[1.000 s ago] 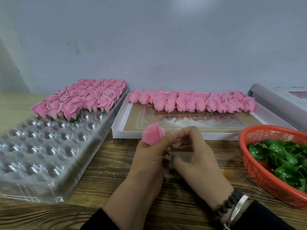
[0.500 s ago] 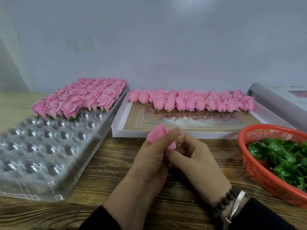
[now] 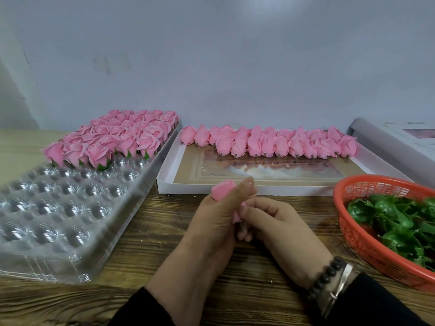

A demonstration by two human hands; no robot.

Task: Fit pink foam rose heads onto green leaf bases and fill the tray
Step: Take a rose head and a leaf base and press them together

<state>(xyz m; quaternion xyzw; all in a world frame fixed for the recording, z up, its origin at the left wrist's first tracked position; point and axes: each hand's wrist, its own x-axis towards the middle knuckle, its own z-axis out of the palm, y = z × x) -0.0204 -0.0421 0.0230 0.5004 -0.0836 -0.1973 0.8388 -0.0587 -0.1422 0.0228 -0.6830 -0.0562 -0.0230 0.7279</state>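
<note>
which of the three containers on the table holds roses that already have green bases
The clear tray on the left: its far rows hold upright roses with green at the bottom. The white box holds bare heads lying down; the orange basket holds only green bases.

We note plain grey-white wall (image 3: pixel 235 67) filling upper half, 12 o'clock; soft light patch at its top centre. Dark-grained wooden table (image 3: pixel 146 234) spans lower half, 6 o'clock. Paler wood surface (image 3: pixel 18 147) at 9 o'clock, meeting wall.
</note>
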